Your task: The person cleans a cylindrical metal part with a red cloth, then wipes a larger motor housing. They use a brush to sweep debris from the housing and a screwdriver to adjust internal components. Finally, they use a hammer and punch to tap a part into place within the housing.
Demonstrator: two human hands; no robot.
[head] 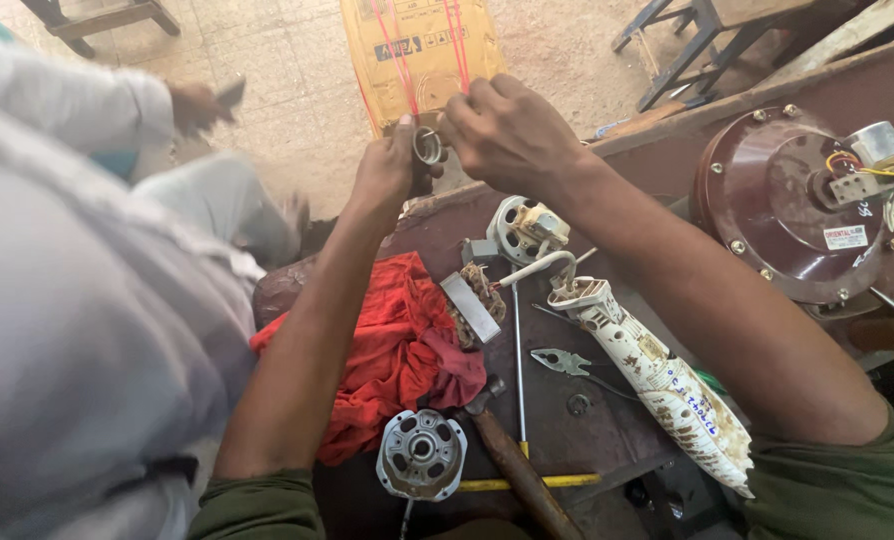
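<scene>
At twelve o'clock from my bench stands a yellow cardboard box (419,55) bound with red string (399,60); its top runs out of view, so I cannot tell what it holds. I see no other container.

My left hand (385,168) and my right hand (507,132) meet in front of that box, raised above the bench. Between them sits a small metal ring (427,146), shiny, its open face turned toward me. My left fingers are clenched on it from its nine o'clock side; my right fingers curl in and grasp it from three o'clock, thumb tip against its rim.

Below my wrists, at six o'clock, a red cloth (392,350) lies crumpled on the bench. A round grey motor end cover (421,454) rests at the cloth's five o'clock corner, with a wooden-handled hammer (507,455) just beside it. At three o'clock from the cloth lies a worn white appliance housing (657,380), and a dark red ceiling-fan motor (782,205) sits at the bench's two o'clock.
</scene>
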